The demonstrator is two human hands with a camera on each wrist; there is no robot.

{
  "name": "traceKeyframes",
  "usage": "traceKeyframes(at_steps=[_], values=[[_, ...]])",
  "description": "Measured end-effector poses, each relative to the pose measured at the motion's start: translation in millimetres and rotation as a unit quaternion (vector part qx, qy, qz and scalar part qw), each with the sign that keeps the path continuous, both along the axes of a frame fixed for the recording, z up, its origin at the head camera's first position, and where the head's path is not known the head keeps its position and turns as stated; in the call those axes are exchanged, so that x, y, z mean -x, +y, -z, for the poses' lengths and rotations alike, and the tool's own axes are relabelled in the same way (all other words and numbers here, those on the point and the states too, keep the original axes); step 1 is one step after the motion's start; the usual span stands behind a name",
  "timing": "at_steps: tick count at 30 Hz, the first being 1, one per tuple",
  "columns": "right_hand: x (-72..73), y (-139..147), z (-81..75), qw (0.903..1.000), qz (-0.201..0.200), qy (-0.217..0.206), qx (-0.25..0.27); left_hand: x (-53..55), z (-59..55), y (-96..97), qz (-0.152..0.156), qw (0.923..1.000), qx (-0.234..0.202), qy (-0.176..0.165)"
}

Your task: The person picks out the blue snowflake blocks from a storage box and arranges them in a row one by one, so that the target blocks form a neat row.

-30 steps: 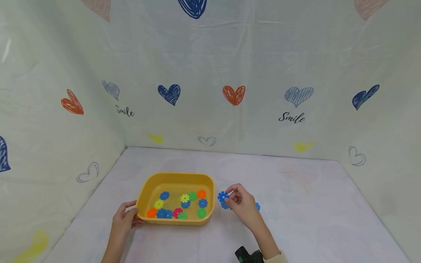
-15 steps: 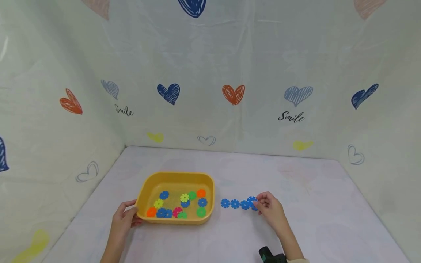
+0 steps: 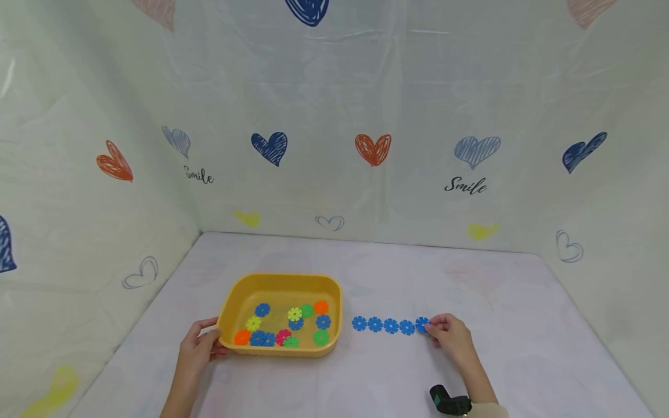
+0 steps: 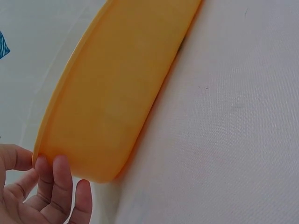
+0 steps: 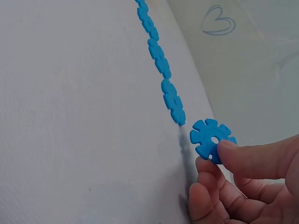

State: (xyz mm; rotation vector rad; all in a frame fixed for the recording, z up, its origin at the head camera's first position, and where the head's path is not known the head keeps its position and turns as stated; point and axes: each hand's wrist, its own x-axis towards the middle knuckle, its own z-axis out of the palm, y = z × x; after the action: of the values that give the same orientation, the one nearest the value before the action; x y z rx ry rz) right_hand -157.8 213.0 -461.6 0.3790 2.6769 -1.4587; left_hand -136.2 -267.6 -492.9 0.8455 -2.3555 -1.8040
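Note:
My right hand (image 3: pixel 453 338) pinches a blue snowflake disc (image 5: pixel 205 138), notched round its edge and with a hole in the middle, between thumb and fingers. The disc is at the right end of a row of several blue snowflake discs (image 3: pixel 391 325) lying on the white table. In the right wrist view the held disc is tilted up close above the table, just past the last disc (image 5: pixel 173 101) of the row. My left hand (image 3: pixel 197 346) grips the near left corner of a yellow tray (image 3: pixel 282 352), thumb at the rim and fingers under the outer wall (image 4: pixel 107 93).
Inside the tray lie several loose snowflake discs: blue (image 3: pixel 262 309), yellow (image 3: pixel 254 324), orange (image 3: pixel 321 307), green (image 3: pixel 321 337) and a pink one (image 3: pixel 283 337). A white curtain with printed hearts (image 3: pixel 373 149) stands behind the table (image 3: pixel 324 389). A black device (image 3: pixel 449 402) sits at the right wrist.
My right hand has moved rightward along the table, from beside the tray to the row's right end, and the discs of the row have come into sight. The left hand stays on the tray.

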Motion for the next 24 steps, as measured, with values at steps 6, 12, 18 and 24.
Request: traceKeyframes(at_steps=[6, 12, 18, 24], values=[[4.2, 9.7, 3.6, 0.9991, 0.008, -0.041, -0.008, -4.7, -14.9, 5.9, 0.012, 0.9999, 0.000, 0.004], [10.0, 15.2, 4.9, 0.9981, -0.002, -0.061, -0.009, -14.4, -48.9, 18.0, 0.037, 0.9992, 0.001, 0.012], [11.1, 14.8, 5.5, 0.9982, -0.007, -0.056, -0.018, -16.5, -54.7, 22.1, 0.038, 0.9993, 0.003, 0.003], [9.6, 13.2, 6.3, 0.9981, -0.015, -0.054, -0.028, -16.5, -43.2, 19.0, 0.029, 0.9992, -0.009, 0.028]])
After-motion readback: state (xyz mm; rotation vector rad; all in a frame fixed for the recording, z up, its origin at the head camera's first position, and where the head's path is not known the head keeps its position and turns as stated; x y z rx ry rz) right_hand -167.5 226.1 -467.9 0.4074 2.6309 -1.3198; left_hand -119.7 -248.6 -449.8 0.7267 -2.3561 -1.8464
